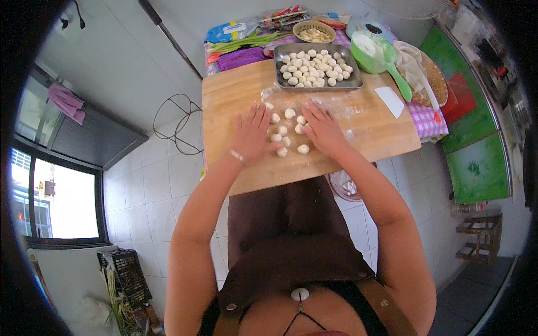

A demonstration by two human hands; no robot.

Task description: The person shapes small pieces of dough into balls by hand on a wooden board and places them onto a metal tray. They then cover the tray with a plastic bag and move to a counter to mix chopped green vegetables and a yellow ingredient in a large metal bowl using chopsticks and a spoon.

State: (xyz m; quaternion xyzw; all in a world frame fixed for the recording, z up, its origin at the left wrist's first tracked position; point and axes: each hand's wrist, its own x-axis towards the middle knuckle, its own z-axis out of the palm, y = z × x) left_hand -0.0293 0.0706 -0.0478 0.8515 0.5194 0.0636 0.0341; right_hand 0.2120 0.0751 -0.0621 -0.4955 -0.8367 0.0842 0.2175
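Observation:
Several small white dough balls (282, 130) lie loosely grouped on a floured wooden board (235, 92). My left hand (251, 136) rests palm down at the left of the group, fingers spread, its thumb beside the lower balls. On the other side, my right hand (325, 128) lies palm down, its fingertips over or against balls at the group's right edge; whether something is under the palms is hidden. Behind the hands, a metal tray (361, 80) holds many more dough balls. A white flat scraper (390, 102) lies on the board to the right.
Beyond the board are a green scoop (399, 80) with white powder, a small basket (296, 28) with pale pieces, green stalks (248, 42) and a purple cloth (240, 59). A woven tray (437, 80) with a cloth is at the right. The board's near edge faces my apron.

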